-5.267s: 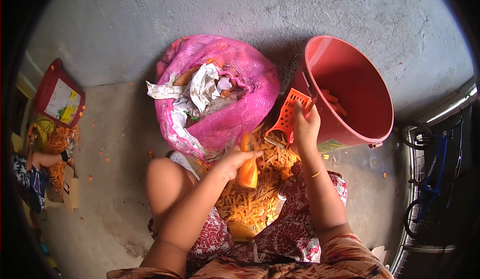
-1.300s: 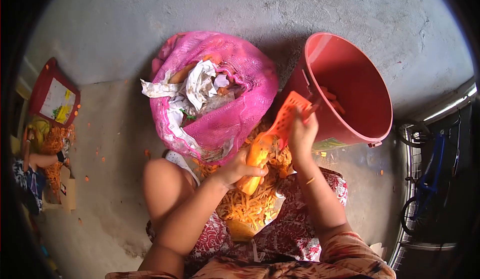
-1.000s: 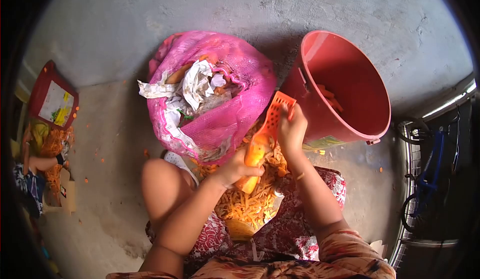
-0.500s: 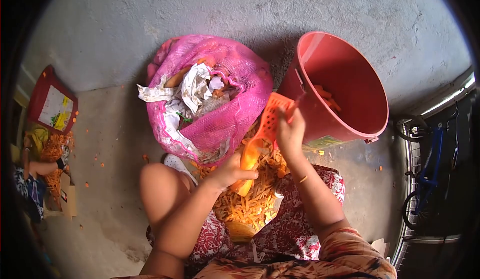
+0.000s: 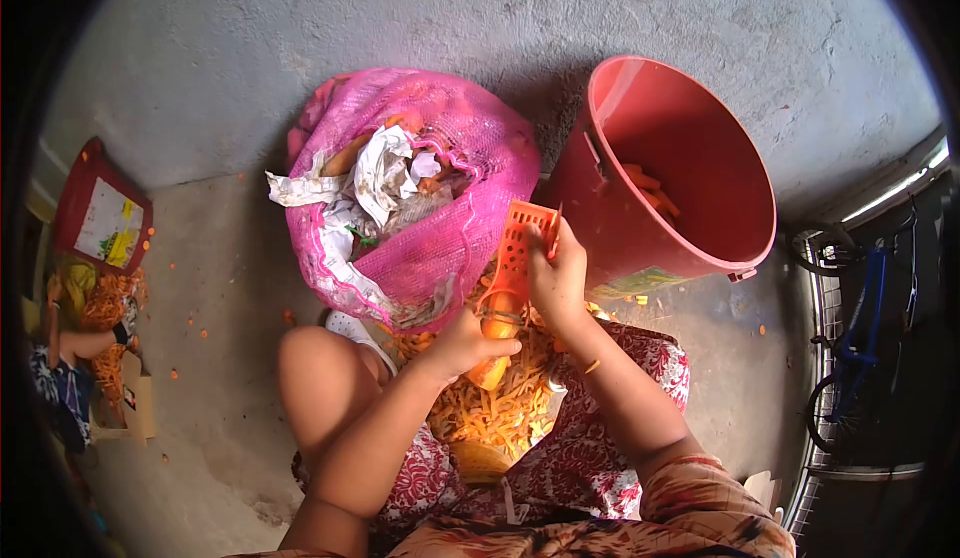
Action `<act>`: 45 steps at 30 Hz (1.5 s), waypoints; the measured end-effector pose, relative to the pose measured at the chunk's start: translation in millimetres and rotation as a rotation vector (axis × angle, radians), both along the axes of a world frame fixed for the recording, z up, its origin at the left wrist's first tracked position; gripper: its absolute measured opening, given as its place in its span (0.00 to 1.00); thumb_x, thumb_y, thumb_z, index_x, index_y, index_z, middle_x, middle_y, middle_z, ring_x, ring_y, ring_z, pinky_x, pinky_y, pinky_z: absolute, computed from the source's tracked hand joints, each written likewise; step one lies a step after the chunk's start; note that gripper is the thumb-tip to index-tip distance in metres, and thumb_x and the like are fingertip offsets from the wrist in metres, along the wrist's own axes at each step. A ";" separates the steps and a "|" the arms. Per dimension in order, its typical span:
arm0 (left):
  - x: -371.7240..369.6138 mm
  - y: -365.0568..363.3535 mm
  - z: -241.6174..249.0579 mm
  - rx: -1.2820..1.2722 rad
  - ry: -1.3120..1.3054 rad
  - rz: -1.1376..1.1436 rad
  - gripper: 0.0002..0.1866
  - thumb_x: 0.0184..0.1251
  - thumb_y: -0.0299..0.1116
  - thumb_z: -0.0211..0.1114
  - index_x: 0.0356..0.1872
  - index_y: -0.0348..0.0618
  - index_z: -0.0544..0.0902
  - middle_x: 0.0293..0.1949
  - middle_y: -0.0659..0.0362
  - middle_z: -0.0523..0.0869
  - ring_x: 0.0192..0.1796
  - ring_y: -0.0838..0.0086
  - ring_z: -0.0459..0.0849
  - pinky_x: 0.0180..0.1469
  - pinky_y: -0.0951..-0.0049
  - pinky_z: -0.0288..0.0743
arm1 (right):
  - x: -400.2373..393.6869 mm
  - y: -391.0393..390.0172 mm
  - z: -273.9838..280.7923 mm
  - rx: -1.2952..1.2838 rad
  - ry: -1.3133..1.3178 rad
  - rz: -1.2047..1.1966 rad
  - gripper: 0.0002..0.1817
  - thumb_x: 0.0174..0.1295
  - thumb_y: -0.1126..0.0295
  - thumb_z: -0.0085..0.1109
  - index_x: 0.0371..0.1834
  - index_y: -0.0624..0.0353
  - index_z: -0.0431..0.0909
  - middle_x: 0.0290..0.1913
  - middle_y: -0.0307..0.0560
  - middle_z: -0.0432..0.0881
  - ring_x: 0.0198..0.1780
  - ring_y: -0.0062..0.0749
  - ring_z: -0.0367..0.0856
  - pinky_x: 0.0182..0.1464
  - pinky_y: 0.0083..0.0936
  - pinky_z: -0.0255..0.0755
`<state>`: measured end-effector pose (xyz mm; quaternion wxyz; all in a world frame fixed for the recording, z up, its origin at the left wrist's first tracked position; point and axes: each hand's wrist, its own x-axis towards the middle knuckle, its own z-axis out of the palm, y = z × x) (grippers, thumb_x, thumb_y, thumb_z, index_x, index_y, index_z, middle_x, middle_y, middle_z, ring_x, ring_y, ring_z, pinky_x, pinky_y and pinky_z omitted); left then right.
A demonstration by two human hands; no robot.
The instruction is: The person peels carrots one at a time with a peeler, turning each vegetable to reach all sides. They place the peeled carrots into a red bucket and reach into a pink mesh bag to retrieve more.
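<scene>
My left hand (image 5: pixel 468 346) is closed round a thick, partly peeled carrot (image 5: pixel 488 371) held low between my knees. In my right hand (image 5: pixel 556 276) is an orange plastic peeler (image 5: pixel 513 250) with a holed flat body. Its lower end lies against the carrot's upper end, where a thin metal-looking strip crosses. A small pointed piece sticks up beside my right fingers; I cannot make out what it belongs to. Beneath both hands lies a heap of orange peelings (image 5: pixel 490 423), some of it hidden by my arms.
A pink mesh sack (image 5: pixel 490 138) with carrots and torn paper stands ahead. Right of it, a red bucket (image 5: pixel 640 228) holds several peeled carrots (image 5: pixel 650 193). Far left are a red tub (image 5: pixel 85 193), more peelings and part of another person (image 5: pixel 75 348). A blue bicycle (image 5: pixel 855 348) stands at right.
My right hand and the peeler have come down and slightly left, the peeler now more upright over the carrot. My left hand keeps hold of the carrot, nearly in place.
</scene>
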<state>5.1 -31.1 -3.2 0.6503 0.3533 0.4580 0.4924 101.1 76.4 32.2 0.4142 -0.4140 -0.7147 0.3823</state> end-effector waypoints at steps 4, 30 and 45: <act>-0.8 -1.6 5.6 -0.061 -0.032 0.035 0.25 0.42 0.22 0.66 0.45 0.38 0.70 0.37 0.61 0.75 0.38 0.77 0.76 0.41 0.77 0.71 | -3.8 -1.3 4.5 0.022 0.021 -0.072 0.06 0.60 0.74 0.47 0.35 0.65 0.71 0.22 0.41 0.75 0.25 0.15 0.68 0.27 0.18 0.65; -10.6 8.9 -6.9 -0.149 -0.606 0.114 0.28 0.62 0.55 0.42 0.50 0.39 0.66 0.32 0.53 0.77 0.30 0.70 0.78 0.25 0.71 0.76 | 9.2 31.6 2.5 -0.080 0.133 -0.210 0.09 0.59 0.69 0.49 0.34 0.65 0.72 0.20 0.41 0.74 0.22 0.16 0.68 0.25 0.19 0.64; -10.6 9.3 -5.6 -0.199 -0.672 -0.121 0.29 0.59 0.59 0.45 0.40 0.37 0.71 0.26 0.56 0.75 0.23 0.70 0.77 0.22 0.70 0.76 | 18.8 55.8 -14.2 0.223 0.099 -0.485 0.11 0.59 0.68 0.49 0.25 0.66 0.67 0.17 0.56 0.68 0.18 0.31 0.64 0.24 0.29 0.63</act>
